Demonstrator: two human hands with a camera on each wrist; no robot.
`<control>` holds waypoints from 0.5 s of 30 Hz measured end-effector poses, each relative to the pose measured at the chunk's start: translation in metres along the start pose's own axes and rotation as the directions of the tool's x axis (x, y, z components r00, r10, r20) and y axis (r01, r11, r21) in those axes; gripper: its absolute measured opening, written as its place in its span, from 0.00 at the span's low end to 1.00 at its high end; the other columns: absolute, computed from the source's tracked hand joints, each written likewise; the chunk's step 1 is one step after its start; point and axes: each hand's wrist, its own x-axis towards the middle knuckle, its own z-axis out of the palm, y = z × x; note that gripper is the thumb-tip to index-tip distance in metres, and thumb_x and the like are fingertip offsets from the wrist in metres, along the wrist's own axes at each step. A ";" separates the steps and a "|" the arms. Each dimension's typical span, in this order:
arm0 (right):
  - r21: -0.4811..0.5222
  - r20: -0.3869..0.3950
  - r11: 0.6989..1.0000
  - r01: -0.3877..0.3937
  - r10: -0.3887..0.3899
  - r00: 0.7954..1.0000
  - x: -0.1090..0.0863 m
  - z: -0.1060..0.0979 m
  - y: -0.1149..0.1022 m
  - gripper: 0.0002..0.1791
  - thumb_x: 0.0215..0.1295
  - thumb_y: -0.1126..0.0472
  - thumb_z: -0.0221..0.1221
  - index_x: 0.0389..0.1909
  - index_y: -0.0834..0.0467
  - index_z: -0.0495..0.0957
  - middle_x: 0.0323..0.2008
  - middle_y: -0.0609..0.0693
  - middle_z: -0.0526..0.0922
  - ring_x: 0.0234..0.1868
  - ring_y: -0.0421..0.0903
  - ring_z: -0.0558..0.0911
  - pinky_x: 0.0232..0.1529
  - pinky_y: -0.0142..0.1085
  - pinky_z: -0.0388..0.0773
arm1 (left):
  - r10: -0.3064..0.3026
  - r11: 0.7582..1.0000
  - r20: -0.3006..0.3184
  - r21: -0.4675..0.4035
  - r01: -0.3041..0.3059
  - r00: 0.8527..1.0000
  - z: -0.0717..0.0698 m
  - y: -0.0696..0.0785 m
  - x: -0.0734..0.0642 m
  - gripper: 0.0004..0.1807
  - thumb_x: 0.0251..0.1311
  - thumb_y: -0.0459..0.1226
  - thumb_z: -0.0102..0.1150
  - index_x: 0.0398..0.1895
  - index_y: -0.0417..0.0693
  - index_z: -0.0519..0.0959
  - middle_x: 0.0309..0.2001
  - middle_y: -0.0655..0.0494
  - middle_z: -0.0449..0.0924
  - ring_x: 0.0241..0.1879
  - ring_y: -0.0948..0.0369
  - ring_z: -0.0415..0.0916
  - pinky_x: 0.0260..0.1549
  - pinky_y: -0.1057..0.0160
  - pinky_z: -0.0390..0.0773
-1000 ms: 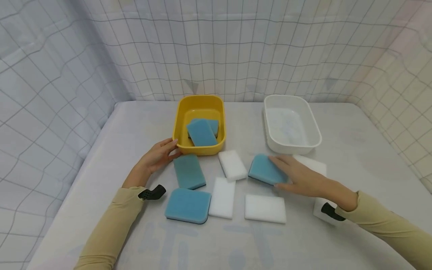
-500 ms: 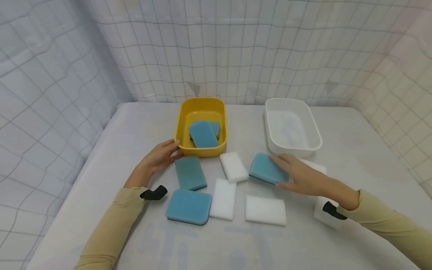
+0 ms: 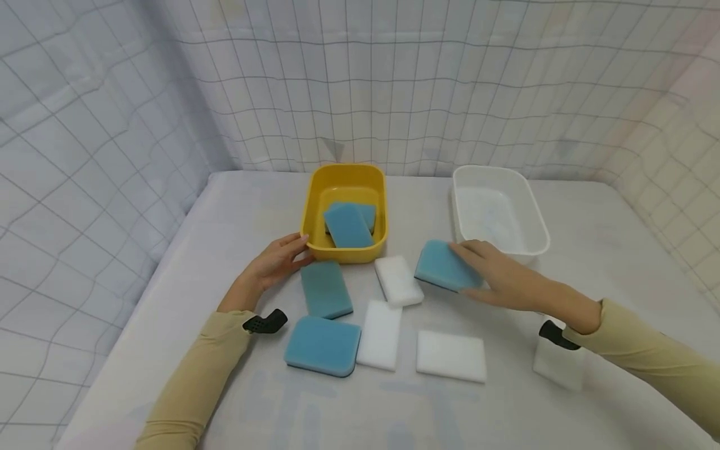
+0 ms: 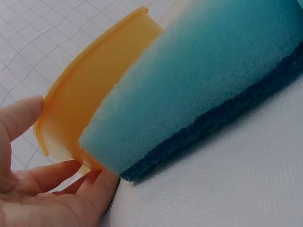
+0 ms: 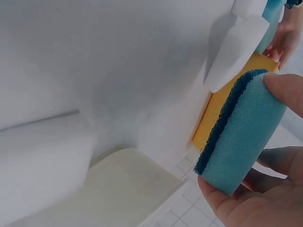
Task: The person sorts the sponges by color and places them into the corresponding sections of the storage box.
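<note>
My right hand (image 3: 500, 275) grips a blue sponge (image 3: 447, 265) with a dark scouring layer, between thumb and fingers. In the right wrist view this sponge (image 5: 241, 132) hangs above the table, dark side facing down. My left hand (image 3: 278, 262) holds the near left corner of a yellow tub (image 3: 351, 255), thumb and fingers around it. Two blue sponges (image 3: 349, 226) lie overlapping inside the tub. Just beside the left hand lies a teal sponge (image 3: 325, 290), close up in the left wrist view. Another blue sponge (image 3: 323, 345) rests nearer to me.
A white tub (image 3: 500, 212) stands at the back right, beyond the right hand. White sponges lie about: one near the yellow tub (image 3: 398, 281), one upright strip (image 3: 380, 334), one flat (image 3: 451, 356) and one below the right wrist (image 3: 559, 362). Grid-patterned cloth walls surround the table.
My right hand has raised the blue sponge off the table and moved slightly away from me. The left hand stays at the yellow tub. The head view has shifted a little.
</note>
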 end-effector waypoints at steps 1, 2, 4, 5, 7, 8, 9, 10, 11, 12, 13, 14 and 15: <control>0.002 -0.001 1.000 0.007 -0.007 1.000 0.003 -0.001 -0.001 0.44 0.57 0.56 0.64 0.70 0.65 0.54 0.62 0.62 0.64 0.59 0.54 0.68 0.56 0.48 0.75 | 0.000 1.000 0.001 -0.006 0.000 1.000 0.000 0.000 0.000 0.34 0.72 0.45 0.39 0.73 0.39 0.45 0.75 0.47 0.42 0.74 0.51 0.44 0.72 0.49 0.52; 0.003 -0.001 1.000 0.009 -0.009 1.000 0.005 -0.003 -0.001 0.44 0.57 0.56 0.64 0.70 0.65 0.53 0.62 0.62 0.64 0.60 0.54 0.68 0.56 0.48 0.75 | 0.000 1.000 0.001 -0.010 0.000 1.000 0.000 0.000 0.000 0.33 0.72 0.45 0.39 0.73 0.39 0.45 0.75 0.47 0.42 0.74 0.51 0.44 0.72 0.49 0.52; 0.002 0.000 1.000 0.008 -0.008 1.000 0.010 -0.006 -0.002 0.43 0.58 0.55 0.63 0.70 0.64 0.53 0.62 0.61 0.64 0.60 0.54 0.68 0.56 0.48 0.75 | 0.005 1.000 0.005 -0.009 -0.005 1.000 0.000 -0.001 -0.001 0.33 0.72 0.44 0.38 0.73 0.38 0.45 0.75 0.47 0.41 0.74 0.51 0.43 0.72 0.49 0.51; -0.001 -0.002 1.000 0.007 -0.007 1.000 0.013 -0.008 -0.002 0.43 0.58 0.55 0.63 0.70 0.64 0.53 0.62 0.61 0.64 0.60 0.54 0.68 0.56 0.48 0.75 | 0.007 1.000 0.007 -0.002 -0.007 1.000 0.000 -0.001 -0.001 0.33 0.72 0.45 0.38 0.73 0.38 0.45 0.75 0.47 0.41 0.74 0.50 0.43 0.72 0.49 0.51; -0.007 -0.006 1.000 0.007 -0.007 1.000 0.017 -0.010 -0.002 0.43 0.58 0.54 0.63 0.70 0.63 0.54 0.62 0.60 0.64 0.60 0.53 0.68 0.57 0.47 0.75 | 0.010 1.000 0.007 -0.001 -0.010 1.000 0.001 -0.001 -0.001 0.33 0.72 0.45 0.39 0.73 0.39 0.45 0.75 0.47 0.41 0.74 0.50 0.43 0.72 0.49 0.51; -0.009 -0.009 1.000 0.010 -0.010 1.000 0.019 -0.011 -0.002 0.43 0.58 0.55 0.63 0.70 0.63 0.54 0.62 0.60 0.65 0.60 0.53 0.68 0.57 0.48 0.74 | 0.011 1.000 0.006 0.000 -0.011 1.000 0.001 -0.001 -0.001 0.33 0.72 0.45 0.39 0.73 0.39 0.45 0.75 0.47 0.41 0.74 0.50 0.43 0.72 0.49 0.52; -0.008 -0.012 1.000 0.017 -0.017 1.000 0.022 -0.012 -0.002 0.43 0.58 0.55 0.63 0.70 0.64 0.54 0.62 0.61 0.65 0.60 0.53 0.67 0.57 0.48 0.74 | 0.012 1.000 0.008 -0.001 -0.012 1.000 0.001 -0.001 -0.002 0.33 0.72 0.45 0.39 0.73 0.39 0.44 0.76 0.47 0.41 0.74 0.50 0.43 0.72 0.49 0.52; -0.005 -0.014 1.000 0.023 -0.023 1.000 0.024 -0.012 -0.002 0.42 0.58 0.56 0.63 0.70 0.64 0.54 0.61 0.61 0.65 0.59 0.53 0.67 0.57 0.48 0.74 | 0.012 1.000 0.008 0.001 -0.012 1.000 0.001 -0.001 -0.002 0.33 0.72 0.45 0.38 0.73 0.39 0.44 0.76 0.47 0.41 0.74 0.50 0.43 0.72 0.49 0.52; -0.002 -0.013 1.000 0.027 -0.027 1.000 0.027 -0.013 -0.002 0.42 0.58 0.56 0.62 0.70 0.64 0.54 0.62 0.61 0.64 0.59 0.54 0.67 0.57 0.48 0.74 | 0.011 1.000 0.006 -0.002 -0.011 1.000 0.001 -0.001 -0.002 0.33 0.72 0.45 0.38 0.73 0.39 0.44 0.76 0.47 0.41 0.74 0.51 0.43 0.72 0.49 0.52; -0.001 -0.011 1.000 0.031 -0.031 0.999 0.029 -0.013 -0.002 0.42 0.58 0.56 0.62 0.70 0.64 0.54 0.62 0.61 0.64 0.59 0.54 0.67 0.57 0.48 0.73 | 0.012 1.000 0.004 -0.006 -0.012 1.000 0.000 -0.002 -0.002 0.33 0.72 0.44 0.38 0.73 0.39 0.45 0.76 0.47 0.41 0.74 0.51 0.44 0.72 0.49 0.52; 0.004 -0.008 0.999 0.033 -0.033 0.999 0.032 -0.014 -0.002 0.42 0.59 0.56 0.62 0.70 0.64 0.54 0.62 0.61 0.64 0.59 0.54 0.67 0.57 0.49 0.73 | 0.013 1.000 0.004 -0.003 -0.013 1.000 0.000 -0.002 -0.002 0.33 0.72 0.45 0.39 0.73 0.39 0.44 0.76 0.48 0.41 0.74 0.51 0.44 0.72 0.49 0.52; 0.006 -0.004 0.999 0.035 -0.035 0.999 0.036 -0.014 -0.002 0.42 0.59 0.56 0.62 0.70 0.64 0.53 0.62 0.61 0.64 0.59 0.54 0.67 0.57 0.49 0.73 | 0.014 1.000 0.004 0.000 -0.014 1.000 0.001 -0.002 -0.002 0.34 0.72 0.45 0.39 0.73 0.39 0.45 0.76 0.48 0.41 0.74 0.51 0.44 0.72 0.49 0.53; 0.005 0.001 0.999 0.035 -0.035 0.999 0.039 -0.015 -0.002 0.42 0.59 0.56 0.62 0.70 0.63 0.53 0.62 0.61 0.64 0.60 0.54 0.67 0.57 0.49 0.74 | 0.016 1.000 0.003 0.005 -0.016 1.000 0.001 -0.002 -0.002 0.34 0.72 0.46 0.39 0.73 0.39 0.44 0.76 0.47 0.41 0.74 0.51 0.44 0.72 0.50 0.53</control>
